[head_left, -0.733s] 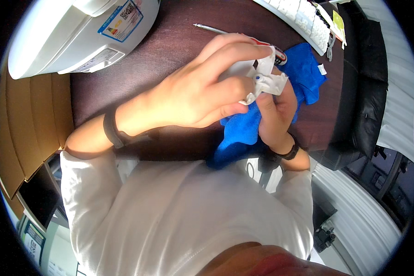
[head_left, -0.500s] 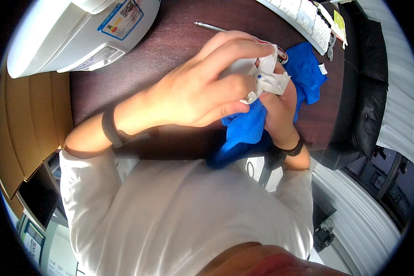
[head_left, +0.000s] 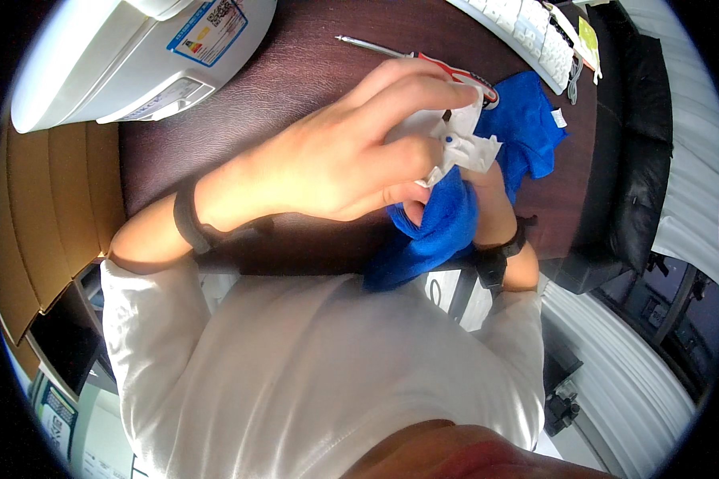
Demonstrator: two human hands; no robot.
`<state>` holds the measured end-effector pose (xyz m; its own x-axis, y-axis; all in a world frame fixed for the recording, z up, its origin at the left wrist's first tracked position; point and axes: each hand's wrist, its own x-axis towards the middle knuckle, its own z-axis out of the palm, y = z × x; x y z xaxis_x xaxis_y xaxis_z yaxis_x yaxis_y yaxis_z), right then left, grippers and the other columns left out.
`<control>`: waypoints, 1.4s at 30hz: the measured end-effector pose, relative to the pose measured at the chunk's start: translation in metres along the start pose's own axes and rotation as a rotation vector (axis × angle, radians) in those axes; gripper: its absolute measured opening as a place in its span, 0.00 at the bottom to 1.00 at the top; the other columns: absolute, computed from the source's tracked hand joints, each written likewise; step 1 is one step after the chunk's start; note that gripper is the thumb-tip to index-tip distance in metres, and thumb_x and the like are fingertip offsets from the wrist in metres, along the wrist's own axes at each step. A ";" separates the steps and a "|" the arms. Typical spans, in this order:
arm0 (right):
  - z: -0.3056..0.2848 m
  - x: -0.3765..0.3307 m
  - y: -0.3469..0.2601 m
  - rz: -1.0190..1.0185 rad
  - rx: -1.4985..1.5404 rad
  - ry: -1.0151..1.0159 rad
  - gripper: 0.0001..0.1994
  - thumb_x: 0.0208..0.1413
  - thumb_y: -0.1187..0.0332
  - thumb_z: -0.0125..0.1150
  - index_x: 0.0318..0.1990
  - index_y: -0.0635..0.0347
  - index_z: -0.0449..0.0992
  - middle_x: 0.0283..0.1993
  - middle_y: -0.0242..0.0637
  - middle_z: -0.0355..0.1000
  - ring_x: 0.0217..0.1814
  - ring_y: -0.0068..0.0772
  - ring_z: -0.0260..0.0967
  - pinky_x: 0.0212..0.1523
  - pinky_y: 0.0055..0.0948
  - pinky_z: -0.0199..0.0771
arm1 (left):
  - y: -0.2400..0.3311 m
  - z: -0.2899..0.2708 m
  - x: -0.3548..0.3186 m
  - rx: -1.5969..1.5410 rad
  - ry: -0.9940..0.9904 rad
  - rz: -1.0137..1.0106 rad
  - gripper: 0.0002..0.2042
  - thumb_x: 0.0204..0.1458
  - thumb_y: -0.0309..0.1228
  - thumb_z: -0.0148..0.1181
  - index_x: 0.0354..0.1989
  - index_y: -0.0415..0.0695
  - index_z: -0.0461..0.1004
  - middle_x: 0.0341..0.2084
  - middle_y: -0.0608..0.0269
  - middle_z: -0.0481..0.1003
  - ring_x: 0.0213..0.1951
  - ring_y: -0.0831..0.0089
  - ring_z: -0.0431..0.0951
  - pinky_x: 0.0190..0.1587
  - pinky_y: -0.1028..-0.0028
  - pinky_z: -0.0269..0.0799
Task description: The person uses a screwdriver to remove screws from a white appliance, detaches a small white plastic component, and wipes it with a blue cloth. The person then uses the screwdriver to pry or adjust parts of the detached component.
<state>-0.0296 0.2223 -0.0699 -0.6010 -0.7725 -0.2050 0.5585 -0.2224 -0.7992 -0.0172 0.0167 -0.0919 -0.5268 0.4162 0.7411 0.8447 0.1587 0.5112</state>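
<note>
Fingers of the left hand (head_left: 359, 148), bent and curled, pinch a white plastic piece (head_left: 473, 150) over the tabletop (head_left: 295, 80) and cover its left side, so I cannot make out its whole shape. The right hand (head_left: 490, 197) sits just below it, fingertips lost behind the piece and a bunched blue cloth (head_left: 447, 219); what they pinch, I cannot tell. More blue fabric (head_left: 523, 128) lies right of the piece; any join between the two is hidden.

Well to the piece's upper left, a white appliance (head_left: 128, 64) is cut off; its blue-edged label (head_left: 210, 33) bears a square code and print too small for me to read.

The piece looks angular and thin-walled, with a blue dot near its middle. Both blue parts look soft, the tabletop dark brown with a leathery grain. Just above the piece, a slim-shafted tool (head_left: 470, 78) has a red-and-white handle, partly covered; farther upper right, a white keyboard (head_left: 527, 36) is cut off.
</note>
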 end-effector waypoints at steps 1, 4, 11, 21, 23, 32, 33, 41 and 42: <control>0.000 0.001 0.002 -0.058 -0.119 0.122 0.11 0.55 0.69 0.62 0.43 0.64 0.73 0.39 0.34 0.75 0.40 0.26 0.75 0.42 0.24 0.74 | 0.001 0.000 -0.001 -0.032 0.012 -0.014 0.14 0.54 0.41 0.56 0.34 0.40 0.67 0.57 0.42 0.63 0.57 0.41 0.63 0.56 0.50 0.64; -0.002 0.006 0.005 -0.385 -0.673 0.268 0.09 0.53 0.71 0.63 0.40 0.63 0.73 0.38 0.35 0.75 0.38 0.29 0.75 0.40 0.25 0.74 | 0.005 -0.001 -0.002 -0.057 0.024 -0.070 0.13 0.49 0.36 0.63 0.31 0.40 0.68 0.57 0.46 0.62 0.58 0.42 0.62 0.57 0.52 0.64; 0.002 0.004 0.008 -0.758 -1.240 0.429 0.09 0.50 0.74 0.66 0.39 0.62 0.75 0.36 0.38 0.75 0.37 0.28 0.74 0.39 0.24 0.72 | 0.009 0.000 -0.001 -0.042 0.028 -0.094 0.12 0.49 0.34 0.63 0.31 0.40 0.68 0.57 0.46 0.61 0.57 0.43 0.62 0.57 0.52 0.63; -0.002 0.002 -0.002 0.049 -0.069 0.199 0.10 0.56 0.69 0.60 0.43 0.62 0.77 0.41 0.32 0.77 0.40 0.23 0.75 0.40 0.23 0.73 | 0.001 0.000 -0.003 -0.004 -0.005 -0.071 0.14 0.52 0.37 0.59 0.31 0.38 0.67 0.57 0.43 0.62 0.57 0.43 0.62 0.57 0.52 0.62; -0.005 0.007 -0.003 -0.122 -0.440 0.217 0.09 0.55 0.70 0.61 0.41 0.62 0.78 0.39 0.34 0.78 0.39 0.27 0.76 0.39 0.26 0.75 | -0.001 0.000 -0.005 0.008 -0.009 -0.079 0.13 0.52 0.36 0.60 0.31 0.38 0.66 0.56 0.43 0.62 0.57 0.43 0.62 0.57 0.52 0.62; 0.006 0.005 0.004 -0.701 -1.468 0.574 0.10 0.48 0.72 0.66 0.39 0.63 0.78 0.35 0.39 0.78 0.33 0.38 0.76 0.33 0.26 0.74 | 0.006 0.007 -0.009 0.002 0.045 -0.154 0.14 0.52 0.35 0.60 0.31 0.37 0.65 0.56 0.41 0.60 0.56 0.41 0.62 0.58 0.51 0.60; 0.007 0.004 0.003 -0.635 -1.437 0.580 0.10 0.49 0.72 0.66 0.39 0.63 0.78 0.36 0.38 0.78 0.33 0.35 0.77 0.33 0.25 0.74 | 0.006 0.007 -0.010 0.006 0.044 -0.136 0.14 0.53 0.36 0.60 0.32 0.37 0.65 0.56 0.40 0.60 0.56 0.41 0.62 0.58 0.51 0.60; -0.002 0.000 -0.008 0.125 -0.139 0.247 0.13 0.58 0.65 0.60 0.43 0.66 0.78 0.37 0.32 0.78 0.35 0.19 0.74 0.35 0.20 0.73 | 0.001 0.006 -0.008 0.042 -0.046 -0.111 0.17 0.64 0.47 0.42 0.43 0.43 0.60 0.58 0.33 0.58 0.57 0.39 0.63 0.56 0.47 0.62; -0.003 0.001 -0.009 0.116 -0.157 0.230 0.13 0.58 0.64 0.60 0.44 0.66 0.78 0.37 0.32 0.78 0.35 0.19 0.74 0.35 0.19 0.72 | 0.000 0.007 -0.007 0.018 -0.017 -0.110 0.16 0.63 0.44 0.46 0.42 0.41 0.62 0.57 0.35 0.59 0.56 0.41 0.64 0.56 0.49 0.63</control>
<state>-0.0370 0.2254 -0.0651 -0.6621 -0.6286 -0.4081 0.5462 -0.0319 -0.8370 -0.0131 0.0198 -0.1000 -0.6148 0.4102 0.6737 0.7836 0.2206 0.5808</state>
